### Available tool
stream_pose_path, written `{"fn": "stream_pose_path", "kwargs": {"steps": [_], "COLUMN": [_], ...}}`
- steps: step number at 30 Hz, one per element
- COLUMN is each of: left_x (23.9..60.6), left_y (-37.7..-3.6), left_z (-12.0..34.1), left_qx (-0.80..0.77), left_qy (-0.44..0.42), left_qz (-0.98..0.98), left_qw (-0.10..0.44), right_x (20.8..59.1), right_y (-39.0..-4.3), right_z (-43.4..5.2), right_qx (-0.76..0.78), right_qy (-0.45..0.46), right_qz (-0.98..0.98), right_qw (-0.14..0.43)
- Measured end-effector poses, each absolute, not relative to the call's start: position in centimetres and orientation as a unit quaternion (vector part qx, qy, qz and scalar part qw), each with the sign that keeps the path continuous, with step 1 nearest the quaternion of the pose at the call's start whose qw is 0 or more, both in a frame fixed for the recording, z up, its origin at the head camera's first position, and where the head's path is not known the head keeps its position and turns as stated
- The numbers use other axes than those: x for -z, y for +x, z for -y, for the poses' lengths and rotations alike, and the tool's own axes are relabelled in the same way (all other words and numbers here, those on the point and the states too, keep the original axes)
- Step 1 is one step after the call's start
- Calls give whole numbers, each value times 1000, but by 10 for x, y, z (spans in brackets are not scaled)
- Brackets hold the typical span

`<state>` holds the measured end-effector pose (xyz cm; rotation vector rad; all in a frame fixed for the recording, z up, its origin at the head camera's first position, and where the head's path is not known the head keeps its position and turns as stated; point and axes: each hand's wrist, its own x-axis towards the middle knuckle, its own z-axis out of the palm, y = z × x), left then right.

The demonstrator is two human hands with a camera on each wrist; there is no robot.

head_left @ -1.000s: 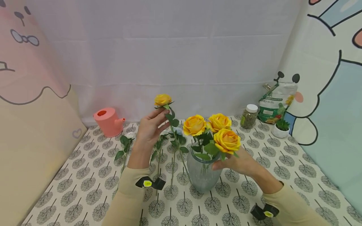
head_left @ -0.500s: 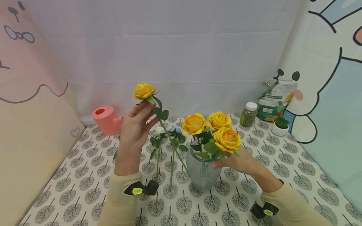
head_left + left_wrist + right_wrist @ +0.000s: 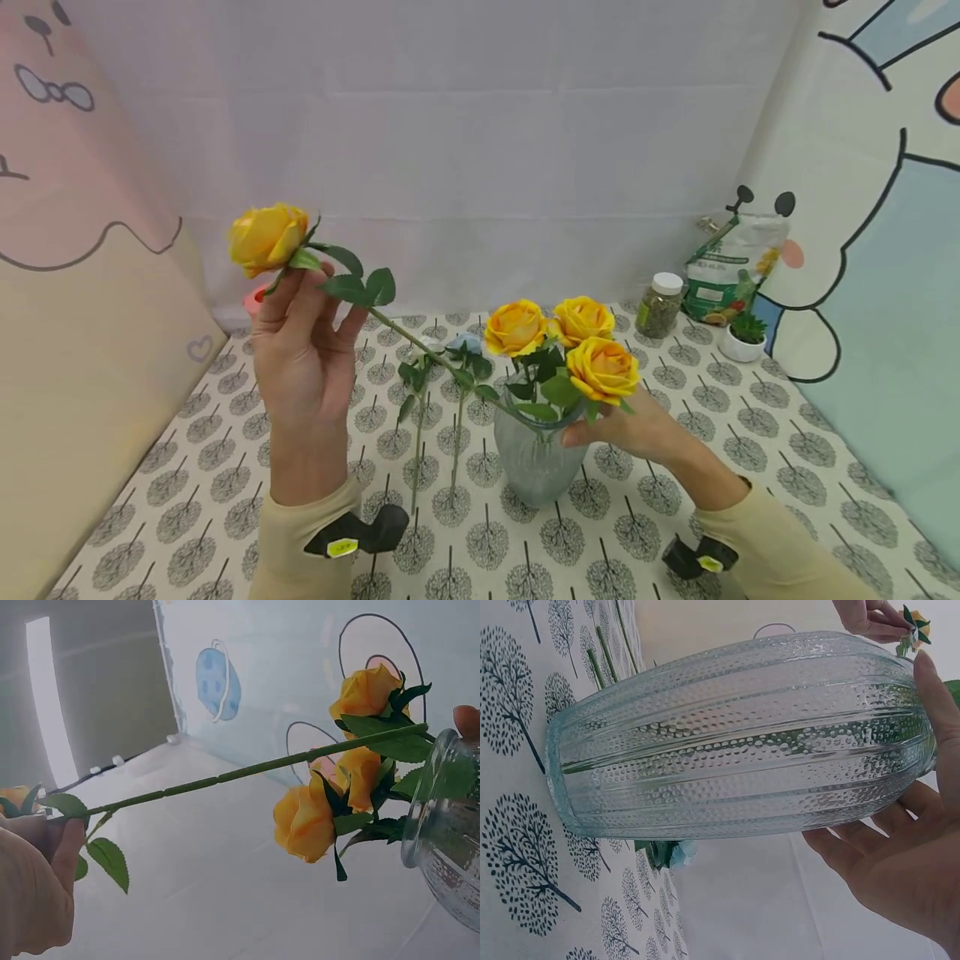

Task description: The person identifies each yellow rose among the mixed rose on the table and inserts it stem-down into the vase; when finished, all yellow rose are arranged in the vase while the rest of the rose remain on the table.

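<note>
The left hand (image 3: 303,354), raised with palm toward the person, pinches a yellow rose (image 3: 268,237) just below its bloom between thumb and fingertips (image 3: 69,832); the bloom sits above the hand, tipped to the left. The rose's long green stem (image 3: 247,771) slants down and to the right from that grip, its lower end reaching the mouth of a ribbed glass vase (image 3: 534,457); whether the tip is already inside the rim cannot be told. The right hand (image 3: 633,429) steadies the vase near its neck from the right side, the thumb (image 3: 934,697) lying against the upper wall and the other fingers loosely curved about the glass. The vase stands upright on a tablecloth (image 3: 225,492) printed with small grey trees and holds three yellow roses (image 3: 566,337) whose blooms crowd above its rim. Just left of the vase, further leafy stems (image 3: 420,417) lie flat on the cloth, with a pale blue bloom (image 3: 463,342) at their far end. A pink watering can (image 3: 257,300) is largely hidden behind the left hand. At the far right stand a white-lidded jar (image 3: 662,307), a green pouch (image 3: 731,271) and a small potted succulent (image 3: 744,337). A black clip with a yellow label sits on each cream sleeve.
</note>
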<state>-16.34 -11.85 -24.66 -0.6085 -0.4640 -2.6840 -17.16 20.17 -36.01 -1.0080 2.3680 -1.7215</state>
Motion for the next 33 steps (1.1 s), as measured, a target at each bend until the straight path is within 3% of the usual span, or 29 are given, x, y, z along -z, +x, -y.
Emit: {"fn": "stream_pose_path", "kwargs": {"steps": [7,11,24,33], "left_x": [247,251,273,278], "left_y": [-156,-155,-162,-168], "left_z": [106,95,73,64], "left_qx": [910,885,822,818], "left_qy": [-260,-292,-374,-362], "left_qz": [167,211,328,383], "left_qw": [277,295,275,229], "right_x": [360,360,361,361], "right_y": [-172,-173,-172,-172], "right_z": [-202,-202,-201,-200], "right_qx": [553,551,533,546], "right_qy": [-331,-340,-337,-332], "right_qz": [-764,-763,-776,-769], "right_qw": [16,8,1,4]}}
